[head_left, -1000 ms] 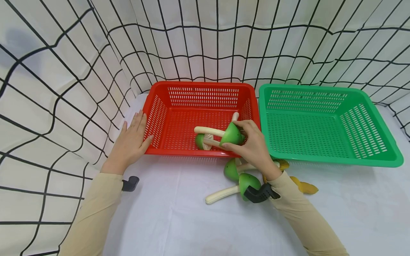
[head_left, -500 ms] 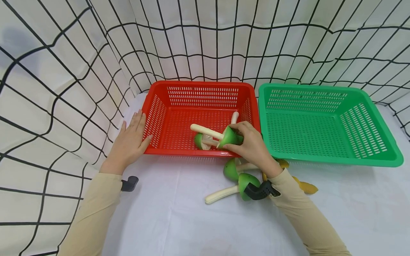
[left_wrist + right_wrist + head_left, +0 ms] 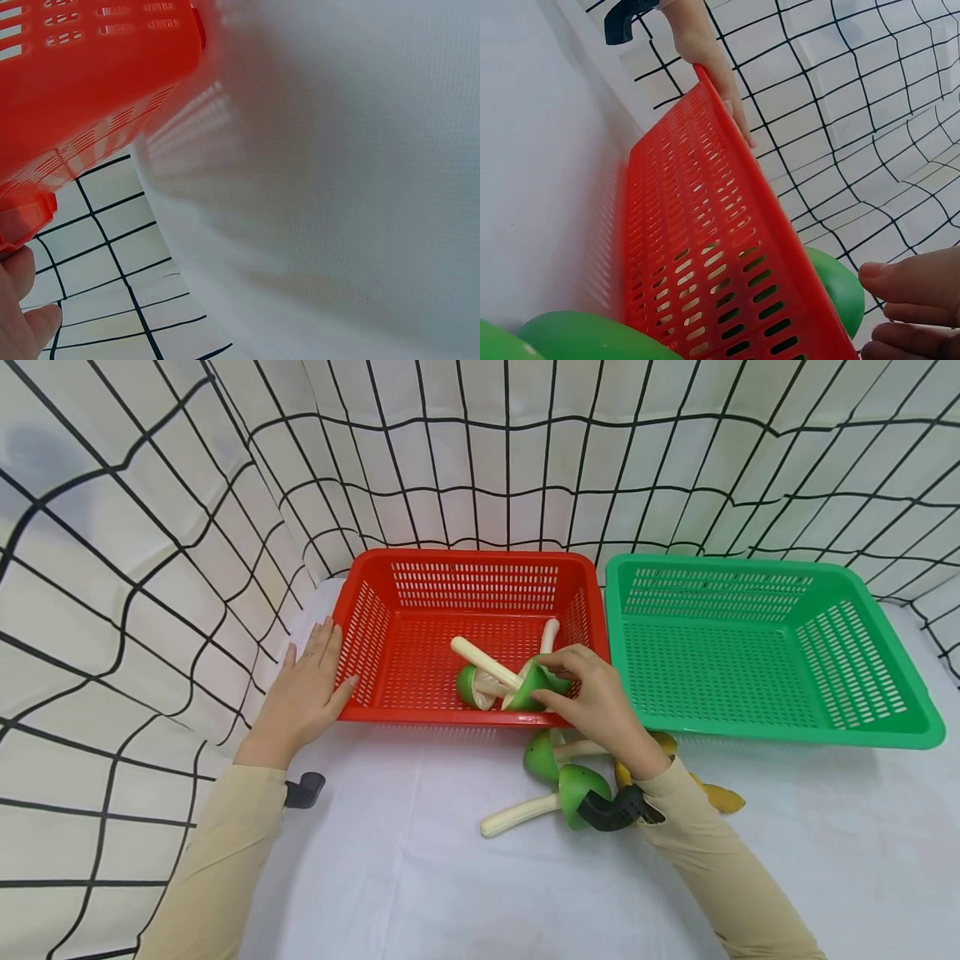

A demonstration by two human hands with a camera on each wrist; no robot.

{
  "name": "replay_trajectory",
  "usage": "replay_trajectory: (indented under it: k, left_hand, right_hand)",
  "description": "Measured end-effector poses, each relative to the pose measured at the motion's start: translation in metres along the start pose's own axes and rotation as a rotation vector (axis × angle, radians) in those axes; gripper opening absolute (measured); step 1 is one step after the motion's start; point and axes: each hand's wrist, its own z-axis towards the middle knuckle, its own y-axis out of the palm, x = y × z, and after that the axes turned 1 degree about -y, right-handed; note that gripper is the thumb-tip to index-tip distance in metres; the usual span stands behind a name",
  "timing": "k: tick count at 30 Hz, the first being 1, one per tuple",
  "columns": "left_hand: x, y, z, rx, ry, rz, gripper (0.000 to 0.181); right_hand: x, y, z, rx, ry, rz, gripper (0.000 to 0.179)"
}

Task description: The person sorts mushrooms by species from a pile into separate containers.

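Observation:
In the head view, a toy mushroom (image 3: 487,662) with a green cap and pale stem leans on other green-capped mushrooms (image 3: 467,685) in the red basket (image 3: 480,718). My right hand (image 3: 592,689) is at its cap, thumb and fingers spread apart. The right wrist view shows the thumb (image 3: 877,274) at the edge of a green cap (image 3: 840,289), without a clear grip. My left hand (image 3: 303,693) lies with straight fingers against the basket's left rim. Two more green mushrooms (image 3: 521,814) lie on the cloth before the basket, one partly behind the other.
A green basket (image 3: 750,735) stands right of the red one, nearly touching it. Yellow pieces (image 3: 722,799) lie under and beside the right forearm, partly hidden. Black netting (image 3: 510,460) over white cloth rises behind and at the left.
The mushroom at my right hand has gone down onto the others, its stem tilting more steeply. The right thumb has drawn back from the cap. My left hand has stayed still.

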Motion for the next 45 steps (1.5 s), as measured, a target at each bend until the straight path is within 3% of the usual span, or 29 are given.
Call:
replay_trajectory:
  k: [21,45]
  left_hand:
    - [0.001,0.0,0.0,-0.005,-0.01,-0.001,0.071]
    - [0.001,0.0,0.0,-0.003,-0.01,-0.001,0.071]
  right_hand:
    - [-0.004,-0.019,-0.033,0.032,-0.094,0.01,0.036]
    - [0.001,-0.027,-0.075,0.023,-0.083,0.029,0.033]
